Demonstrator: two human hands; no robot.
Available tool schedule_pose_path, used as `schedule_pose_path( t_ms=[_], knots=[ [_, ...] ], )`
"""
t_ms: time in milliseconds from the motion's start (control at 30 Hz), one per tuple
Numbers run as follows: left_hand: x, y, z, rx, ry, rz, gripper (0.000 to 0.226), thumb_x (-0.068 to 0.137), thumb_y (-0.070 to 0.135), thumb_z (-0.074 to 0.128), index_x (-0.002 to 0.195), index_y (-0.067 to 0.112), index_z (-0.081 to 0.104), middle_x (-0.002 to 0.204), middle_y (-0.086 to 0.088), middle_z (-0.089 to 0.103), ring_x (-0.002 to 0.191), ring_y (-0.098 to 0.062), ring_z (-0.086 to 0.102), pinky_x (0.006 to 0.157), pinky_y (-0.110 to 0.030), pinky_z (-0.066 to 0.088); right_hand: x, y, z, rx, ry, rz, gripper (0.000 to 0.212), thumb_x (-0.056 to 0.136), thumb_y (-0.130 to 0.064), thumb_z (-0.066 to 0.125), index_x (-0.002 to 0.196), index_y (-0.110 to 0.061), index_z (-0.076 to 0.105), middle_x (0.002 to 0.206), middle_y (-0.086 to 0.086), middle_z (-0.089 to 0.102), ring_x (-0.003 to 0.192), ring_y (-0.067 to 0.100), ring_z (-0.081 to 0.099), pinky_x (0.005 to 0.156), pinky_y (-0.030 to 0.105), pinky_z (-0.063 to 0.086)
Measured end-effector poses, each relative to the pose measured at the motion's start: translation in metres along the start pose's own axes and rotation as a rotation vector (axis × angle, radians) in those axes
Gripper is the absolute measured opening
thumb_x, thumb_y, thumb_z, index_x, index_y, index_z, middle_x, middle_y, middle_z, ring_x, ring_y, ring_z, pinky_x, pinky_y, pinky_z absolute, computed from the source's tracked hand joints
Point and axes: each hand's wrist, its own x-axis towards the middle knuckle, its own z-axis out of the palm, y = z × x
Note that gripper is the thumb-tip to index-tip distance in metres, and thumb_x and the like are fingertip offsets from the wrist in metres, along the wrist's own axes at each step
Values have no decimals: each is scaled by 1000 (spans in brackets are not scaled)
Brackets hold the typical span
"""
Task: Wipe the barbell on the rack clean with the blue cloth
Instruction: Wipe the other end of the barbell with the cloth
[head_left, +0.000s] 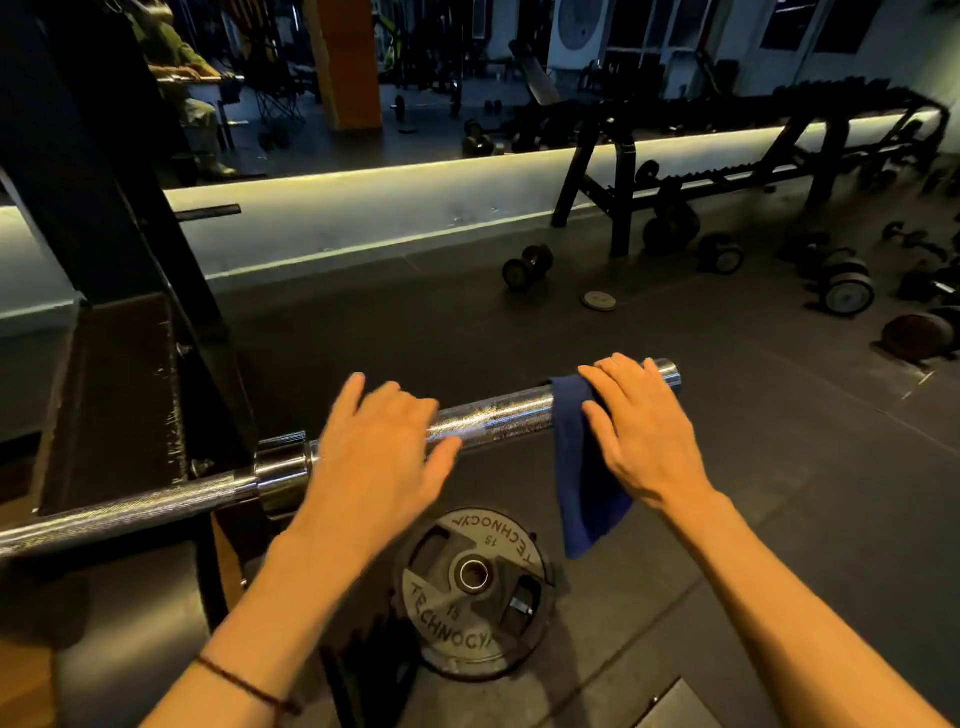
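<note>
A chrome barbell (498, 413) lies on the black rack (119, 291), its sleeve pointing right across the middle of the view. A blue cloth (576, 467) is draped over the sleeve near its end and hangs down. My right hand (641, 431) lies on the cloth and the sleeve end with straight fingers. My left hand (376, 457) rests on the sleeve just right of the collar, fingers extended and slightly blurred.
A black weight plate (475, 592) lies flat on the floor below the sleeve. Loose dumbbells (527, 267) and a small plate (600, 300) sit on the dark floor beyond. A dumbbell rack (727, 161) stands at the back right along a lit ledge.
</note>
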Motion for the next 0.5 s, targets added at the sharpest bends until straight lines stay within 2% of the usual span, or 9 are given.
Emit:
schedule_pose_path(
  t_ms=[33, 100, 167, 233, 400, 500],
  knots=[
    [-6, -13, 2, -3, 70, -59, 52, 92, 54, 47, 121, 15, 67, 111, -5, 70, 115, -25, 62, 114, -53, 30, 0, 8, -1, -15, -3, 16, 46, 102, -36, 38, 135, -9, 56, 132, 7, 56, 128, 31, 49, 118, 47, 24],
    [-17, -36, 6, -19, 92, -177, 57, 93, 59, 44, 109, 12, 72, 97, -7, 72, 100, -29, 67, 104, -52, 41, 0, 25, -4, -38, -16, 54, 48, 102, -37, 36, 135, -9, 57, 132, 8, 56, 128, 33, 50, 118, 49, 25],
    [-24, -48, 9, -7, 42, -211, 67, 91, 65, 34, 94, 12, 74, 79, -4, 68, 76, -28, 65, 79, -44, 52, -2, 37, -6, -39, -12, 112, 50, 102, -38, 34, 136, -8, 57, 135, 10, 57, 133, 34, 48, 120, 51, 23],
    [-26, -48, 9, 15, 42, -177, 66, 91, 64, 31, 84, 13, 72, 67, -1, 61, 63, -24, 59, 61, -39, 48, -2, 42, -5, -18, 1, 184, 53, 103, -38, 31, 137, -8, 57, 137, 12, 57, 137, 36, 45, 121, 54, 22],
    [-26, -41, 12, 51, 158, -175, 55, 96, 57, 33, 72, 15, 61, 60, -1, 52, 58, -23, 50, 57, -35, 34, 2, 6, 9, 80, 98, 315, 56, 102, -31, 24, 131, -2, 61, 136, 14, 59, 143, 40, 38, 123, 53, 14],
    [-25, -39, 13, 46, 189, -204, 54, 98, 54, 35, 70, 15, 60, 59, -1, 52, 57, -22, 49, 58, -37, 36, 5, -49, 18, 167, 102, 191, 53, 105, -31, 24, 126, -4, 64, 128, 10, 60, 136, 37, 45, 120, 55, 23]
  ],
)
